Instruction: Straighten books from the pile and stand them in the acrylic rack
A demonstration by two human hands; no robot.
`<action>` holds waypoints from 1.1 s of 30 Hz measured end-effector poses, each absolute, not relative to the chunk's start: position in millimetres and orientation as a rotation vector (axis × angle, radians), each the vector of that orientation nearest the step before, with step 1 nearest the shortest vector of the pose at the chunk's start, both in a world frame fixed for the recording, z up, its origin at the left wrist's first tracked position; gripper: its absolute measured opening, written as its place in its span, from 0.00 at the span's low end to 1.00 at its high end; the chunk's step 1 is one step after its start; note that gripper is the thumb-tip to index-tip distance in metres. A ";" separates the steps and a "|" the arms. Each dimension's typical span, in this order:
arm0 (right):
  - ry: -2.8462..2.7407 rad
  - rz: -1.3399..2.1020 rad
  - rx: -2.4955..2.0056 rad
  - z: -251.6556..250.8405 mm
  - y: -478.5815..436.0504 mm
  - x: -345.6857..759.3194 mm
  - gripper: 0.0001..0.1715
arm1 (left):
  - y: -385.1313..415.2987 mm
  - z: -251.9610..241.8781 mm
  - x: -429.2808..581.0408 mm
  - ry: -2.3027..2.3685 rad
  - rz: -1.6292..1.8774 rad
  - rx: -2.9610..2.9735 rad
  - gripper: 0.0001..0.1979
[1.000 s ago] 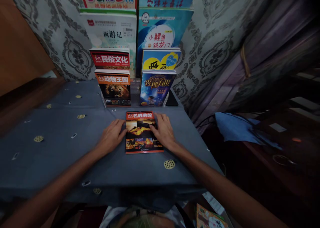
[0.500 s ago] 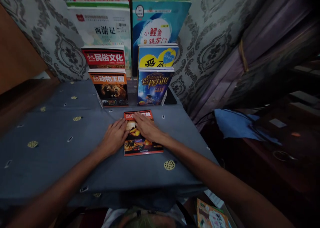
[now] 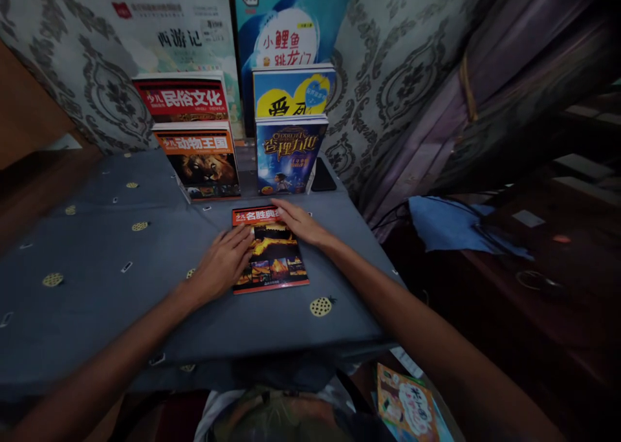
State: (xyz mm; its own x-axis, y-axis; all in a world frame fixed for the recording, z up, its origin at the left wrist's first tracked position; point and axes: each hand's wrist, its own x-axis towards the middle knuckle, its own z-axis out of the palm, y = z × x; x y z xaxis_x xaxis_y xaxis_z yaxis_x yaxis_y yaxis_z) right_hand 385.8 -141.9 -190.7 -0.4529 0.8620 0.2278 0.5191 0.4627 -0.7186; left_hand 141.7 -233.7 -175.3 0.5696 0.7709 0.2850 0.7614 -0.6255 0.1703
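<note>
A thin book (image 3: 274, 248) with a red title band and dark cover photos lies flat on the blue-grey tablecloth (image 3: 121, 312) in front of me. My left hand (image 3: 226, 257) rests on its left side, fingers stretched over the cover. At the upper right corner, my right hand (image 3: 303, 225) touches the book with its fingers extended, covering the end of the title. Behind it, the lion-cover book (image 3: 204, 167) and the blue Charlie book (image 3: 288, 157) stand upright at the front of two stacked columns.
Further back stand a red-banded book (image 3: 184, 99), a yellow-and-blue book (image 3: 294, 92), a pale green book (image 3: 174, 34) and a teal book (image 3: 330, 15). A dark phone-like object (image 3: 324, 175) lies beside them. An orange book (image 3: 405, 400) sits below the table's right edge.
My right hand has slid from the middle of the cover to its upper right corner, uncovering more of the title and pictures. My left hand stays on the left side. The view has tilted down.
</note>
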 end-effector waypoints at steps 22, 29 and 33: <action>-1.944 1.000 -1.045 -190.3 -131.9 394.8 0.35 | -250.7 -155.8 199.8 0.900 0.241 2.754 0.22; -2.047 0.803 -1.065 -192.4 -134.8 390.8 0.34 | -275.0 -154.6 198.9 0.880 0.217 2.806 0.21; -2.062 0.689 -1.136 -187.4 -139.9 389.9 0.29 | -276.9 -153.9 198.1 0.886 0.251 2.836 0.20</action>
